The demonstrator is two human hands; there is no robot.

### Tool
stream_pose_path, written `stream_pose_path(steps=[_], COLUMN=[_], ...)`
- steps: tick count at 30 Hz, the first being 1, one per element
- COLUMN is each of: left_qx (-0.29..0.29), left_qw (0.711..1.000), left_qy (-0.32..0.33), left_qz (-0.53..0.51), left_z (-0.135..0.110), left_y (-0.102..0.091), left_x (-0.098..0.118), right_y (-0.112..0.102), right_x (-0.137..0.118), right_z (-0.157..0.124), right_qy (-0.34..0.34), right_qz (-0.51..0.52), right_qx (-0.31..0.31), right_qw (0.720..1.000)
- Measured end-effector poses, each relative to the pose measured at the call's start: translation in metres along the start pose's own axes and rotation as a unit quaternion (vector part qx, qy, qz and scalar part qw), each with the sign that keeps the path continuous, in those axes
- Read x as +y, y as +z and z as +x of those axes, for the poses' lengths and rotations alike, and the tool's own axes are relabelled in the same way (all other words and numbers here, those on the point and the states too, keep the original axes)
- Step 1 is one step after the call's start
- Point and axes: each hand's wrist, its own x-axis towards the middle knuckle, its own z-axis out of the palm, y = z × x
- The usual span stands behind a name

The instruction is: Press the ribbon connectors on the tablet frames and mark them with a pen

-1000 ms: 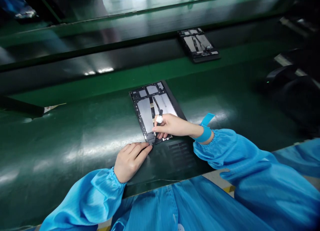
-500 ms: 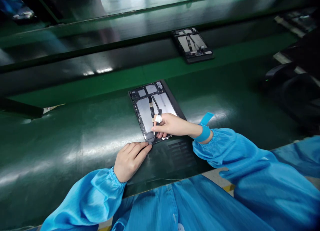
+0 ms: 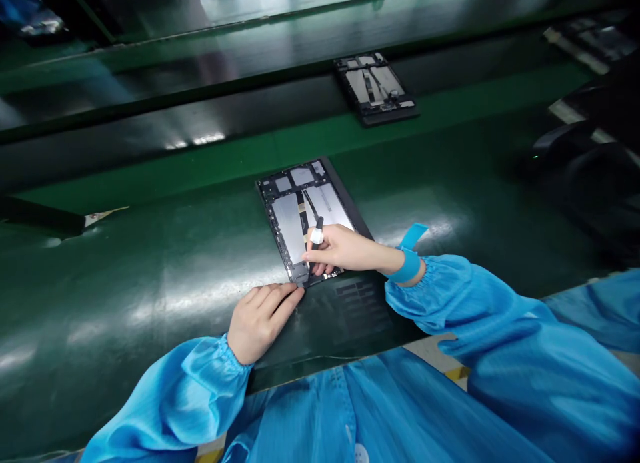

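Down on the green conveyor belt (image 3: 150,303), an opened tablet (image 3: 305,209) lies flat and tilted at an angle, right in front of the worker, its silver internal panels (image 3: 289,227) and a thin ribbon cable (image 3: 302,217) on show. It sits on a dark flat panel (image 3: 350,309) with printed markings. The right hand (image 3: 345,248) is closed in a firm pinch on a slim black tool (image 3: 318,224), a white band (image 3: 317,236) around one finger, and the tool's lower end dips toward the tablet's near edge, where the fingers hide the tip. The left hand (image 3: 260,321) is open, not gripping anything, fingers together and their tips (image 3: 295,293) pressed against the tablet's near corner beside a small metal bracket (image 3: 300,273). Blue smock sleeves (image 3: 180,396) run up both arms, and a blue wrist strap (image 3: 407,266) circles the right wrist, its loose tab sticking up. Farther up the belt, a second opened tablet (image 3: 375,89) lies well apart.
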Motion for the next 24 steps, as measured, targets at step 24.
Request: stream_pose_path(steps=[24], left_qx=[-0.034], left_qw=[0.998], left_qy=[0.0], left_qz=[0.058], left_z=[0.004], left_y=[-0.004], left_x=[0.005], right_y=[-0.003], right_x=[0.011], right_z=[-0.035], right_qy=[-0.094], right_qz=[-0.098], right_qx=[0.15], right_qw=[0.979])
